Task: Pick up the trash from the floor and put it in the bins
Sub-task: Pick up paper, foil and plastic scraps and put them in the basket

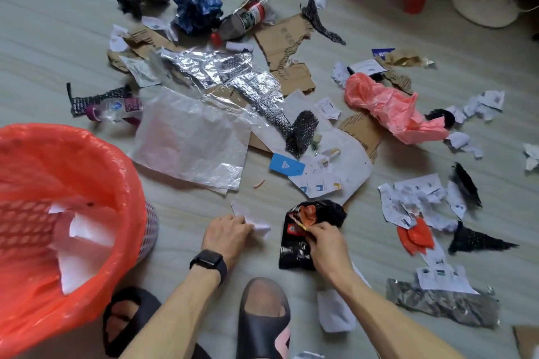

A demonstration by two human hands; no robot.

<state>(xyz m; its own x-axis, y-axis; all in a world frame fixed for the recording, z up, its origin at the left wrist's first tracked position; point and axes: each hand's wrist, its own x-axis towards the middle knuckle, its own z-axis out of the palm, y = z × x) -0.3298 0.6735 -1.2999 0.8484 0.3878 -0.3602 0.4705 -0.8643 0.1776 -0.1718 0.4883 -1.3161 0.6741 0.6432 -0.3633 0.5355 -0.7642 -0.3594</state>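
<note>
- While you crouch on the floor (180,213), the bin (122,160) with its red liner stands at the near left. A few white paper pieces (84,230) lie inside it. Only this one bin is in view.
- Clear plastic sheet (189,140): flat on the floor just to the right of the bin. Not collected.
- Cardboard pieces (285,41) and foil sheet (204,67): beyond the bin, past the plastic sheet. Not collected.
- Pink bag (388,108): crumpled, well apart from the bin, far to its right. Not collected.
- Black wrapper (291,253): to the right of the bin, well apart from it. Your right hand (326,245) has thumb and fingers clamped on its upper part. Its lower end appears to rest on the floor.
- Plastic bottle (116,108): on its side just beyond the bin's far rim. Not collected.
- White paper scrap (256,224): between the bin and the black wrapper, nearer the bin. Your left hand (227,230) has its fingers curled round one end, at floor level.
- Finding: the task is at an early stage. Two items are in hand but not yet binned, and the bulk of the litter lies uncollected beyond and to the right of the bin.
</note>
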